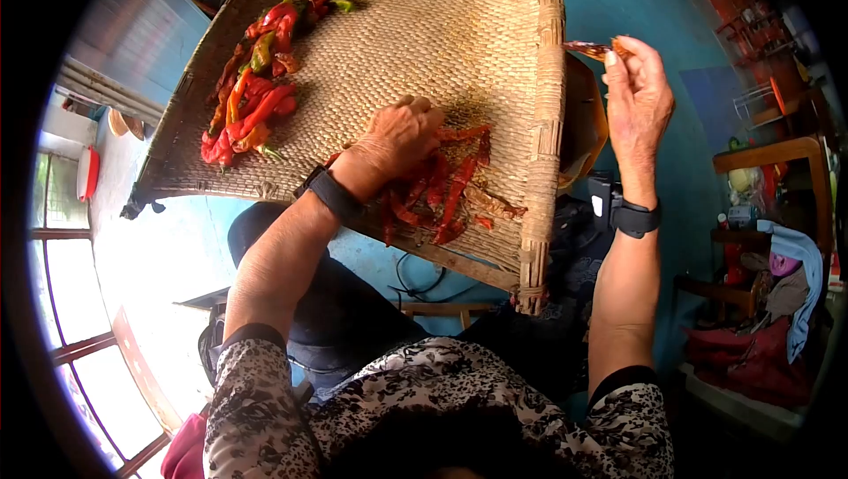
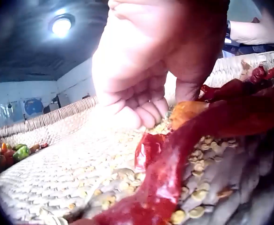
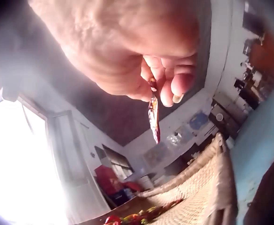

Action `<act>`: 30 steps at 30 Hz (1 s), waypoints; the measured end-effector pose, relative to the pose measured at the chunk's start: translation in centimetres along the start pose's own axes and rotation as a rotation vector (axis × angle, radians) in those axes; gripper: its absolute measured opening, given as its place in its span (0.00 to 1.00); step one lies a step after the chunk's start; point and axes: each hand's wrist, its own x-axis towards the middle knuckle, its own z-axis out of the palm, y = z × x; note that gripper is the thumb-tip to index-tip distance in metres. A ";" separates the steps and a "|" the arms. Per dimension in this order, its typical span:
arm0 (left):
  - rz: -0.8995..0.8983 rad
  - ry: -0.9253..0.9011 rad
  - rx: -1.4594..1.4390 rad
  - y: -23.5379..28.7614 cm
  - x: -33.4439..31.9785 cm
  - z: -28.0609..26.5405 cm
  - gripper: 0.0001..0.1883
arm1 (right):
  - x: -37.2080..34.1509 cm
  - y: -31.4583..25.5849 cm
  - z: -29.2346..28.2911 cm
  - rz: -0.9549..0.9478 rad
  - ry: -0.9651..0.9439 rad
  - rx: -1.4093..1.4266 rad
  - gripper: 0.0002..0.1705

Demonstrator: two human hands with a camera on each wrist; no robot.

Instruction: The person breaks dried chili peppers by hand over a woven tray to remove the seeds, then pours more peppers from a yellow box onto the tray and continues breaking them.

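Note:
My left hand [image 1: 399,133] is low over the near part of a woven tray [image 1: 424,55], fingers curled down. In the left wrist view its fingertips are right at some pale seeds [image 2: 199,159] and the orange end of a red chili pepper [image 2: 160,180]; whether they grip anything I cannot tell. Split red chili peppers [image 1: 455,187] lie beside that hand. Raised past the tray's right rim, my right hand [image 1: 640,95] pinches a thin, dark red, shrivelled chili pepper [image 1: 587,49] between thumb and fingers. The right wrist view shows this pepper [image 3: 154,119] hanging from the fingertips.
Whole red, orange and green peppers [image 1: 256,90] are heaped along the tray's left side. A yellowish container [image 1: 583,121] stands beyond the right rim, partly hidden by it. Farther right is a wooden chair [image 1: 773,156] with clothes on it. The tray's near edge is above my legs.

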 end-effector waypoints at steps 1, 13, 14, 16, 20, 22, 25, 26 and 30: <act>-0.068 -0.053 -0.056 0.3 -0.1 0.1 0.09 | 0.1 0.3 -0.9 0.072 -0.035 -0.072 0.16; -0.105 0.073 -0.390 1.9 1.4 -2.7 0.09 | -4.1 -3.8 4.1 -0.133 -0.860 -0.057 0.09; -0.106 0.070 -0.392 2.0 1.4 -2.7 0.09 | -4.4 -4.2 4.6 -0.056 -0.983 -0.074 0.09; -0.081 0.116 -0.481 2.2 1.3 -2.9 0.09 | -4.9 -4.0 5.4 -0.192 -0.911 -0.097 0.11; -0.206 0.043 -0.413 1.9 0.7 -3.7 0.10 | -3.5 -2.5 4.7 -0.187 -0.638 -0.084 0.09; -0.095 -0.114 -0.452 0.8 -0.2 -3.1 0.13 | -2.2 -2.1 3.0 0.035 -0.470 -0.099 0.07; 0.020 -0.165 -0.376 0.7 -1.0 -2.3 0.14 | -0.4 -1.0 0.9 -0.094 -0.281 -0.358 0.11; 0.059 -0.194 -0.352 0.8 -1.0 -2.4 0.13 | -0.3 -0.9 -0.1 0.055 -0.356 -0.480 0.09; 0.026 -0.266 -0.289 0.9 -0.6 -2.7 0.11 | -1.3 0.2 -0.5 -0.209 -0.276 -0.557 0.10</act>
